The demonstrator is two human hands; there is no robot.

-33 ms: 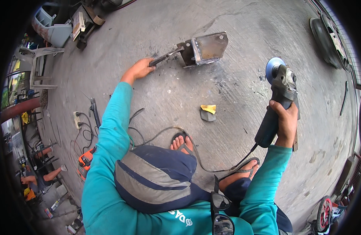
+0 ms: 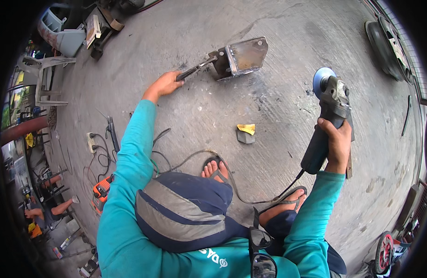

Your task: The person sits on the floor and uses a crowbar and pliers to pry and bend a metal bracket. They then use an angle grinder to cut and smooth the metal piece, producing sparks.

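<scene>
No movement noted since earlier frame | left hand (image 2: 165, 85) clamped on locking pliers (image 2: 195, 70) gripping metal bracket (image 2: 241, 56) at 12 o'clock | right hand (image 2: 335, 139) closed around angle grinder (image 2: 327, 116), disc held off bracket at 2 o'clock | grinding judged not yet begun

small grey packet (image 2: 245, 134) with yellow label on concrete floor (image 2: 287, 28), mid-frame

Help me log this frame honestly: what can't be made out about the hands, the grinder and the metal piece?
- Head view: the left hand covers the near end of the dark tool, so its handle and type stay unclear.
- The right hand wraps the angle grinder; its switch is hidden.
- The metal bracket hides its own far side and how the tool grips it.
- The grinder's cord passes behind the knee.
</scene>
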